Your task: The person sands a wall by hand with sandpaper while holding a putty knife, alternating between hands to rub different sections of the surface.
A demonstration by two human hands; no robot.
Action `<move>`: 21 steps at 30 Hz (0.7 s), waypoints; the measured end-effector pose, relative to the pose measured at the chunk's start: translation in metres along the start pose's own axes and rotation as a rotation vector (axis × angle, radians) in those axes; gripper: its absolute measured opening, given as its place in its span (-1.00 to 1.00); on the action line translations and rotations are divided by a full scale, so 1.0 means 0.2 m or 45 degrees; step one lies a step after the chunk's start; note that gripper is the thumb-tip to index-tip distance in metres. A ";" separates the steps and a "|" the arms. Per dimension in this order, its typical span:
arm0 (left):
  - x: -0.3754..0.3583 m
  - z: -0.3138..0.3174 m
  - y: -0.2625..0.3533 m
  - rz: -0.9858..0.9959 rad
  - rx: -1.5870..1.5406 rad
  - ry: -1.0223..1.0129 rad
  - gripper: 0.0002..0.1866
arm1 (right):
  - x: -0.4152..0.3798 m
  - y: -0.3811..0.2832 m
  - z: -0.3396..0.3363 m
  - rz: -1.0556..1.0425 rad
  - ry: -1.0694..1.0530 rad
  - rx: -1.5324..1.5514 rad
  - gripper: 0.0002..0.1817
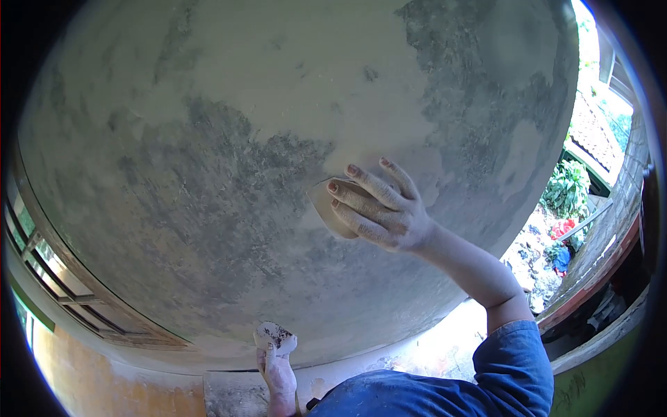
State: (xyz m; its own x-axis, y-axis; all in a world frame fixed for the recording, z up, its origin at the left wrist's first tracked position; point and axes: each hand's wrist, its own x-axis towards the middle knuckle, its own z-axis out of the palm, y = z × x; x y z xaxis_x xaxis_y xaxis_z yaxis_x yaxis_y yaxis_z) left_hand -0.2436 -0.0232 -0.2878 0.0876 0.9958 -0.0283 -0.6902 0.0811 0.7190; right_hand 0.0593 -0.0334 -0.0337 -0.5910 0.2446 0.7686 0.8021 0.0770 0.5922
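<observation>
A large wall [264, 139] fills the view, dark grey with pale, smooth coated patches. My right hand [379, 205], dusty on the fingers, presses a thin, pale, flat spreader [331, 210] against it near the middle. The fingers lie outstretched over the spreader and cover much of it. Low in the view, my left hand [276, 379] is closed around a white piece with dark specks [275, 336], held up close in front of the wall's lower part. Whether that piece is a tool or a lump of filler, I cannot tell.
A wooden-framed window [66, 295] borders the wall at the left. Beyond the wall's right edge lie green plants [566, 187], rubble [531, 254] and a tiled roof [597, 132]. A reddish ledge [590, 278] runs along the right side.
</observation>
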 end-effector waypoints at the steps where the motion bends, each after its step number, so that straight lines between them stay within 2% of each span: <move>1: 0.01 0.00 0.00 0.012 0.001 0.013 -0.63 | 0.02 0.05 -0.01 0.008 0.004 -0.004 -0.71; 3: 0.00 0.02 0.04 0.020 -0.003 0.008 -0.63 | 0.12 0.24 -0.05 0.083 0.287 -0.260 -0.66; 4: -0.01 0.03 0.05 0.023 -0.011 0.007 -0.62 | 0.11 0.30 -0.12 0.299 0.186 -0.328 -0.61; 5: -0.01 0.03 0.05 0.019 -0.010 0.006 -0.62 | 0.11 0.28 -0.09 0.301 0.182 -0.331 -0.61; 7: -0.01 0.02 0.05 0.007 -0.004 0.036 -0.61 | 0.10 0.19 0.04 0.396 0.434 0.068 -0.63; 8: -0.01 0.02 0.06 0.009 0.000 0.035 -0.61 | 0.06 0.13 0.05 0.073 0.271 -0.021 -0.68; 9: -0.01 0.02 0.05 0.025 -0.004 0.028 -0.61 | 0.05 0.14 0.05 0.077 0.275 -0.022 -0.68; 11: -0.01 0.01 0.06 0.043 -0.005 0.019 -0.61 | 0.06 0.21 0.00 -0.087 0.231 0.042 -0.70; 12: -0.01 0.00 0.06 0.045 -0.001 0.034 -0.60 | 0.08 0.31 -0.04 -0.018 0.203 -0.165 -0.60; 15: -0.02 -0.01 0.05 0.034 -0.003 0.054 -0.59 | 0.09 0.43 -0.03 0.102 0.349 -0.345 -0.58; 16: -0.02 0.00 0.06 0.031 -0.012 0.057 -0.59 | 0.08 0.35 -0.03 0.100 0.351 -0.345 -0.58; 18: -0.03 0.01 0.06 0.019 -0.003 0.054 -0.59 | 0.03 0.15 -0.02 -0.165 -0.125 0.160 -0.60; 21: -0.04 0.02 0.05 -0.001 0.003 0.019 -0.60 | 0.14 0.32 -0.10 -0.238 -0.018 0.075 -0.56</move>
State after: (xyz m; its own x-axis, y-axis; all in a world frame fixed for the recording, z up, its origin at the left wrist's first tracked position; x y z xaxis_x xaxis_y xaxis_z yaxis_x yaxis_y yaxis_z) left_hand -0.2472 -0.0309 -0.2774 0.0772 0.9962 -0.0392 -0.6883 0.0817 0.7208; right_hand 0.0924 -0.0417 0.0308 -0.7292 0.2343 0.6430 0.6824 0.1784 0.7089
